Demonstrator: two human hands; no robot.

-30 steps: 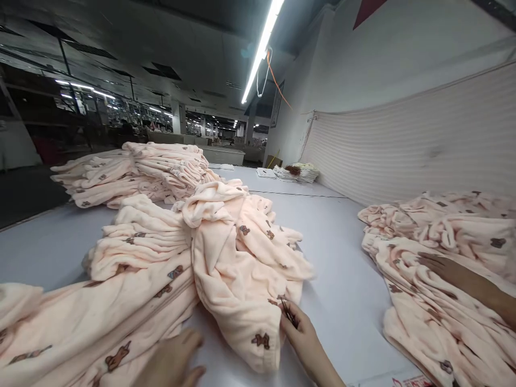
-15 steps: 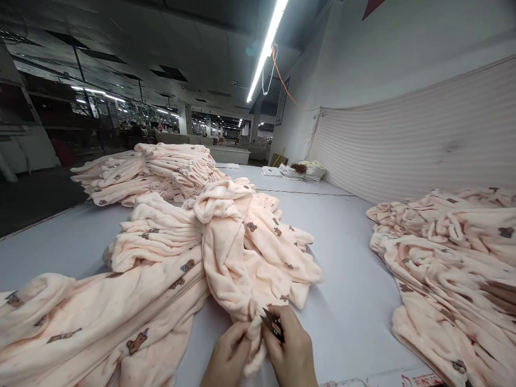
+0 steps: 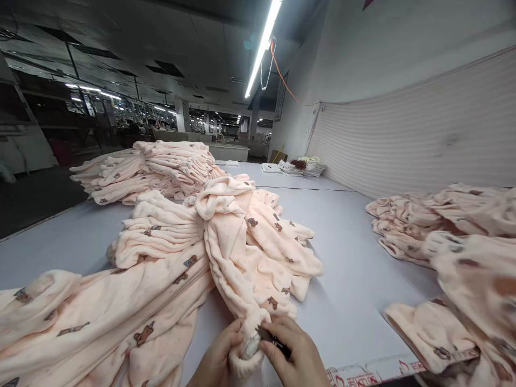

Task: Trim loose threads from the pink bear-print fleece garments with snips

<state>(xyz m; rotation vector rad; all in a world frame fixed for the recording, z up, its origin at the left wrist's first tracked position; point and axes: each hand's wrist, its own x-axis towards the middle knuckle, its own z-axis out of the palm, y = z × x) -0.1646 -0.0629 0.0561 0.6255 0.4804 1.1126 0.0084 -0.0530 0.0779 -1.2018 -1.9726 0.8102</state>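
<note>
A pale peach fleece garment (image 3: 229, 252) with bear prints lies across the pile, its tube-like end hanging toward me. My left hand (image 3: 220, 352) pinches the left side of that end, which looks like a cuff. In my right hand (image 3: 294, 352) is a small pair of dark thread snips (image 3: 276, 343), its tip at the cuff's upper right edge. The fingers of my right hand also touch the cuff, and its round opening faces me. Part of the snips is hidden within the fingers.
Folded peach garments (image 3: 173, 166) are stacked at the back left, with more fleece (image 3: 100, 317) spread at the near left. Another heap (image 3: 463, 215) lies on the right. White bundles (image 3: 296, 167) sit far back on the pale table (image 3: 342, 290), beside a striped sheet (image 3: 411, 129).
The cuff has been turned so its opening shows toward me. The snips' tip has shifted slightly down and left along it. On the right, the near fleece has moved.
</note>
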